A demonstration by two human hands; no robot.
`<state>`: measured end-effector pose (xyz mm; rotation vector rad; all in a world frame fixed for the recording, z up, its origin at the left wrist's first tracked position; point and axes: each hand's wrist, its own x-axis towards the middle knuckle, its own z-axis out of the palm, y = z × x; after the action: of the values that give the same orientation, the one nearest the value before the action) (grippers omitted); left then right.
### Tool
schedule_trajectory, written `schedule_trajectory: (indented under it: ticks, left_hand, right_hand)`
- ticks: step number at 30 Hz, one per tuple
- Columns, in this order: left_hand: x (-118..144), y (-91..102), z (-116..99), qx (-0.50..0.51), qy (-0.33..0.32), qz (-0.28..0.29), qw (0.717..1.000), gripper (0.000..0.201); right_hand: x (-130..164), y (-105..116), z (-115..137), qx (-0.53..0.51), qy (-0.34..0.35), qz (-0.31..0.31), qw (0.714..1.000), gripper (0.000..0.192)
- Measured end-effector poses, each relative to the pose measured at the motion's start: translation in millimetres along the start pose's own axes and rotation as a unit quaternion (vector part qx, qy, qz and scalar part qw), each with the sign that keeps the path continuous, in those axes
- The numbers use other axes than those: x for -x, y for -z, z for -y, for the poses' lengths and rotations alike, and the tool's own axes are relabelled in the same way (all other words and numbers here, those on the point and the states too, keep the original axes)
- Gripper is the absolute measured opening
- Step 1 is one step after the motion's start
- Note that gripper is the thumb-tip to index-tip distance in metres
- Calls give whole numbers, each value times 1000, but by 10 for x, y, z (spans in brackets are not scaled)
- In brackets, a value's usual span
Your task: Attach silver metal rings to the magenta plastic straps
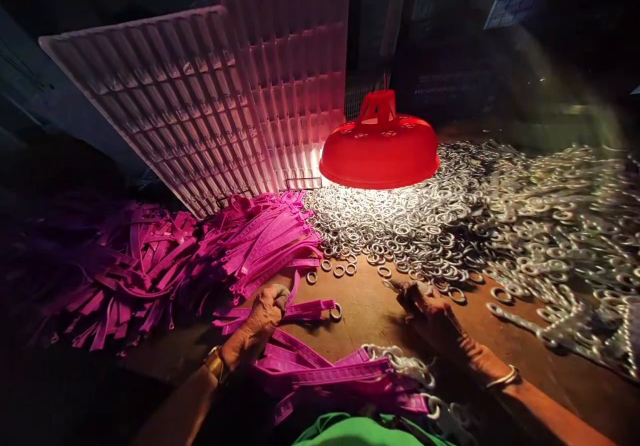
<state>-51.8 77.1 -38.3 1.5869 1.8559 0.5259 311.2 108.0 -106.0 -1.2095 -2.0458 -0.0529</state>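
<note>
While the lamp (379,145) glows red at twelve o'clock, we rest both hands on the brown surface (360,313) under its light. Our left hand (263,314) is curled shut on a pink strap (305,311), which runs out toward three o'clock and ends in a metal ring (336,312) lying on the surface. Our right hand (423,301) sits at about two o'clock from the left one, well apart from it, fingers drawn narrow with their tips at the near edge of the rings (410,226); we cannot tell whether it pinches one. Those loose rings spread in a bright heap from under the lamp out to three o'clock. At nine o'clock lies a large pile of straps (150,266), fanned and overlapping, touching the heap of rings at its right end. Nearer us, at six o'clock, lies a bundle (340,373) of straps with rings already on their ends. Behind the pile, at eleven o'clock, a ribbed white tray (225,93) leans tilted. We wear a bangle on each wrist.
</note>
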Motion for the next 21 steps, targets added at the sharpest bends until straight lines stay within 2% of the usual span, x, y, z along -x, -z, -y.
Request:
schedule_trajectory:
  ticks: [6, 10, 15, 18, 21]
  left_hand:
    - [-157, 115, 100, -48, 21, -6, 999, 19]
    - [-225, 91, -45, -130, 17, -24, 991, 17]
    - [-362, -63, -307, -186, -30, -31, 982, 16]
    - [-507, -131, -379, -195, -29, -27, 980, 19]
    - [-624, -94, -392, -168, -22, -13, 985, 16]
  right_hand:
    - [13, 32, 193, -38, -56, 31, 997, 31]
    - [-13, 42, 199, -36, -60, 43, 997, 26]
    - [4, -4, 215, -32, -67, 34, 997, 25]
    - [35, -30, 216, -28, -56, 31, 998, 28]
    - [87, -62, 173, -17, -62, 36, 997, 25]
